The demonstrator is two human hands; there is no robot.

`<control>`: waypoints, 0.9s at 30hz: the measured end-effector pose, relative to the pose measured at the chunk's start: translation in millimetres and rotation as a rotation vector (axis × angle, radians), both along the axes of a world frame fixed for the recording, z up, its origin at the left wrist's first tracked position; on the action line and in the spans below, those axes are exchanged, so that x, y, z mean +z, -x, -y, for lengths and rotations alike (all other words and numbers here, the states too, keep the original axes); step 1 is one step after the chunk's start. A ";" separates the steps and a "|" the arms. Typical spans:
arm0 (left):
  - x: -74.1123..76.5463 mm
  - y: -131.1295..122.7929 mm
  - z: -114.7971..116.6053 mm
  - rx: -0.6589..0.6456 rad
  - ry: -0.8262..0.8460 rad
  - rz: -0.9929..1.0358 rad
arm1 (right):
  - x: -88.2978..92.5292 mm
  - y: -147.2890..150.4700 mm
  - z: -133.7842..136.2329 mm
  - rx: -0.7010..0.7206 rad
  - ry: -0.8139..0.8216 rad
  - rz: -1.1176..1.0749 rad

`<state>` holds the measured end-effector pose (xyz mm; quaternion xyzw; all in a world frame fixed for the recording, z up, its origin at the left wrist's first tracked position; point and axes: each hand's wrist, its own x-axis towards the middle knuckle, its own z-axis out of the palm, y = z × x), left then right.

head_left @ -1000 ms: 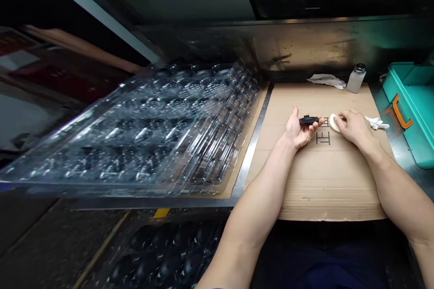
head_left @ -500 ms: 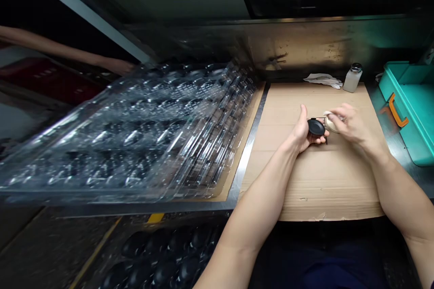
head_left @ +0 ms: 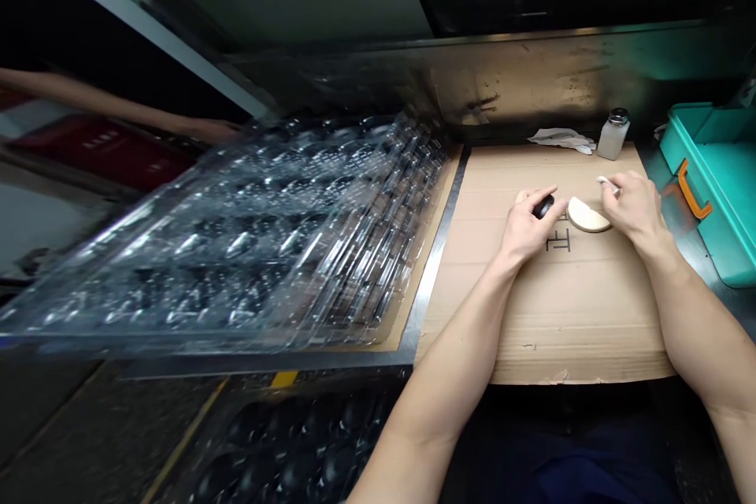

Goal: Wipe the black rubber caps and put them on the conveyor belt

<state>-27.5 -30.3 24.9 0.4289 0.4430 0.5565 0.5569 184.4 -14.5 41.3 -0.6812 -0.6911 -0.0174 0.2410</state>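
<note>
Moving right of the cream pad (head_left: pixel 586 217), right hand (head_left: pixel 638 205) pinches a white scrap (head_left: pixel 603 182), work there seemingly paused; leftward, left hand (head_left: pixel 528 225) grips a black part (head_left: pixel 543 207).

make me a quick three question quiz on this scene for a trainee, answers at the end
1. Which colour is the part in the left hand?
a) orange
b) black
c) teal
2. True or false: the bottle stands upright.
3. Fill in the blank: the pale pad, between the left hand and the right hand, lies on the ____.

Key:
1. b
2. true
3. cardboard
</note>
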 end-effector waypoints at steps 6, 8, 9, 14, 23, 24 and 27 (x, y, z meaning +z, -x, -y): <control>12.7 -4.8 19.2 0.047 -0.102 0.164 | -13.7 -34.1 -15.4 -0.275 0.144 0.052; 14.3 -5.3 23.0 0.022 -0.076 0.215 | -12.9 -31.7 -15.4 -0.261 0.142 0.036; 13.9 -5.2 23.8 0.011 -0.068 0.225 | -11.7 -28.5 -14.8 -0.229 0.125 0.024; 6.1 -6.5 21.6 -0.028 -0.031 0.195 | -10.8 -13.7 -10.5 -0.055 0.066 0.039; 4.9 32.5 14.6 0.025 -0.210 -0.860 | -14.9 6.5 -2.2 0.163 0.044 0.069; 3.5 43.9 18.5 0.001 -0.154 -1.035 | -14.3 14.9 2.6 0.256 0.098 0.085; -2.0 75.2 31.5 -0.134 -0.025 -1.516 | -13.8 37.2 15.1 0.354 0.265 0.172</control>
